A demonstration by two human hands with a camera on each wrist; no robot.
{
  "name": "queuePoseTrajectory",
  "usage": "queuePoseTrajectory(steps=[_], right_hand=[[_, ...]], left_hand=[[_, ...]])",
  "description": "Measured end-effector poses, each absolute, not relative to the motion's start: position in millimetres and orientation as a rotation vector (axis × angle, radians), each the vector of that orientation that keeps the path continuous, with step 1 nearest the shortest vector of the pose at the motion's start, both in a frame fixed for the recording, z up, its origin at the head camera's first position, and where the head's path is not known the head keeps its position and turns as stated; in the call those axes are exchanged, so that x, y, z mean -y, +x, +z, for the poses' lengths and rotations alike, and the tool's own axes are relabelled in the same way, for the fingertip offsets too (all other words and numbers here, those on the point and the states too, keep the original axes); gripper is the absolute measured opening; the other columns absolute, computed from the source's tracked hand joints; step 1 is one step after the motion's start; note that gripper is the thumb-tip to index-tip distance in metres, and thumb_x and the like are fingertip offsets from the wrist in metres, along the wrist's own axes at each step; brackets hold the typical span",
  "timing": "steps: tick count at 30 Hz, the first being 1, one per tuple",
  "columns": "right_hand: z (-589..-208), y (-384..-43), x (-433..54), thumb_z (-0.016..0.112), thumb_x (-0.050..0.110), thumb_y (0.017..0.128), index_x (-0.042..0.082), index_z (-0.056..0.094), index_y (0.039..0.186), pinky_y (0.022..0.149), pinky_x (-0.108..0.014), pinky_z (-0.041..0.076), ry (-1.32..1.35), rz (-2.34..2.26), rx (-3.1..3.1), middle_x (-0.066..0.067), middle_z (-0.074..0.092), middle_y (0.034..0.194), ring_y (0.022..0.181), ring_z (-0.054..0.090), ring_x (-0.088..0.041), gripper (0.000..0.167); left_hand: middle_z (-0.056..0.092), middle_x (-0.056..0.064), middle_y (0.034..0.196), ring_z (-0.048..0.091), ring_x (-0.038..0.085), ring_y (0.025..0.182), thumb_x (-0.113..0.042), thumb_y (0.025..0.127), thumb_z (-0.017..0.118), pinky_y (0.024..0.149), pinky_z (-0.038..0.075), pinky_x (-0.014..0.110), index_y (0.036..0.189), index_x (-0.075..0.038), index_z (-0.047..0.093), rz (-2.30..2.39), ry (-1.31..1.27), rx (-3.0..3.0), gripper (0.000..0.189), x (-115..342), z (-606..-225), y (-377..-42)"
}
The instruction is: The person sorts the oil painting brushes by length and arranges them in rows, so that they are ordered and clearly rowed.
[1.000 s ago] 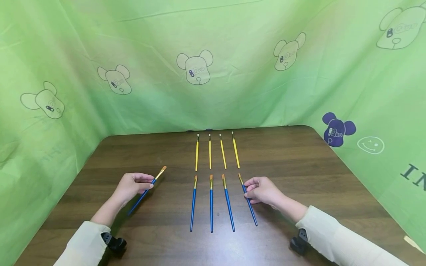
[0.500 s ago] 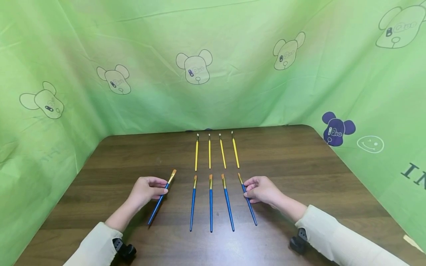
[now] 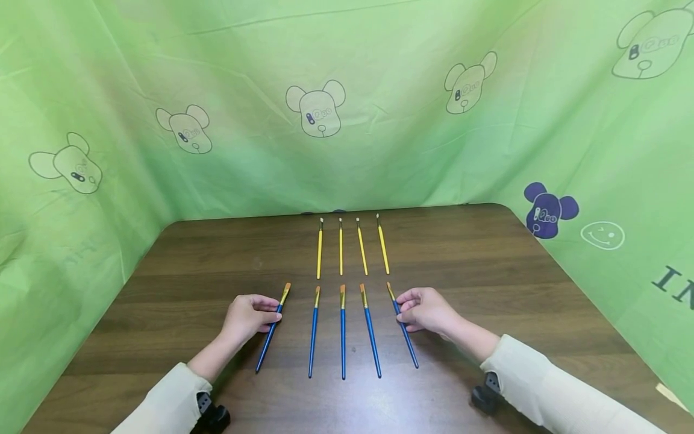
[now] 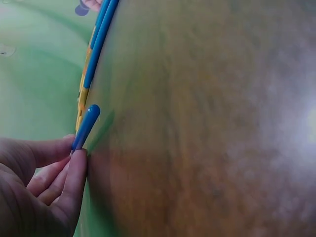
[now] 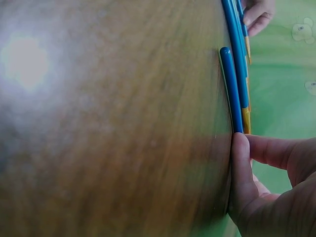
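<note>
My left hand [image 3: 249, 316] pinches a blue-handled paintbrush [image 3: 269, 340] between thumb and fingers, its orange bristles pointing away from me and leaning right. In the left wrist view the butt of this paintbrush [image 4: 88, 122] sticks up from the fingertips. At the right end of the row, my right hand [image 3: 425, 310] pinches another blue paintbrush [image 3: 409, 343], which lies along the table in the right wrist view. Between the hands lie three blue paintbrushes, a left one [image 3: 313, 337], a middle one [image 3: 343, 343] and a right one [image 3: 372, 340], bristles away from me.
Farther back on the brown wooden table [image 3: 472, 253] several yellow-handled brushes [image 3: 341, 250] lie in a similar row, pale tips toward the back. A green cloth [image 3: 379, 163] with printed bear heads hangs around the back and sides. Dark wrist cameras sit at both sleeves.
My left hand has carried its paintbrush right and toward me, beside the blue row, and the brush has turned more nearly parallel to the others. My right hand has stayed in place.
</note>
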State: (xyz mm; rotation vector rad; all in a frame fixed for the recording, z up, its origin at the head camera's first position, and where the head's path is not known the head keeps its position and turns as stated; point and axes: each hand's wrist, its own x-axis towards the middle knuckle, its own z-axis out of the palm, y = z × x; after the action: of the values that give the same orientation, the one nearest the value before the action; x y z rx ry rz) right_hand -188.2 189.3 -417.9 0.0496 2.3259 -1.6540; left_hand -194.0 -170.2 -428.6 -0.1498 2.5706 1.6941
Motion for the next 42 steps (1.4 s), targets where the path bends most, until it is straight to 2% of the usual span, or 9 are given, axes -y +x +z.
queuePoseTrajectory(steps=[13, 42], right_hand=[[-420.5, -188.7, -190.0, 0.068, -0.014, 0.077, -0.014, 0.056, 0.109, 0.063, -0.035, 0.059, 0.046, -1.662, -2.318, -0.013, 0.058, 0.084, 0.067, 0.062, -0.018, 0.034], [-417.0, -188.0, -189.7, 0.067, -0.013, 0.077, -0.015, 0.055, 0.11, 0.064, -0.035, 0.059, 0.028, -1.656, -2.318, -0.013, 0.059, 0.085, 0.069, 0.063, -0.018, 0.035]], left_hand=[[0.072, 0.012, 0.085, 0.067, 0.018, 0.065, 0.011, 0.072, 0.078, 0.052, 0.058, 0.033, 0.092, 0.006, 0.071, 1.688, -0.144, -2.588, 0.022, 165.0, -430.8, -191.7], [0.07, 0.009, 0.085, 0.066, 0.016, 0.066, 0.007, 0.071, 0.08, 0.05, 0.057, 0.033, 0.093, 0.002, 0.071, 1.622, -0.094, -2.65, 0.024, 162.9, -433.0, -191.9]])
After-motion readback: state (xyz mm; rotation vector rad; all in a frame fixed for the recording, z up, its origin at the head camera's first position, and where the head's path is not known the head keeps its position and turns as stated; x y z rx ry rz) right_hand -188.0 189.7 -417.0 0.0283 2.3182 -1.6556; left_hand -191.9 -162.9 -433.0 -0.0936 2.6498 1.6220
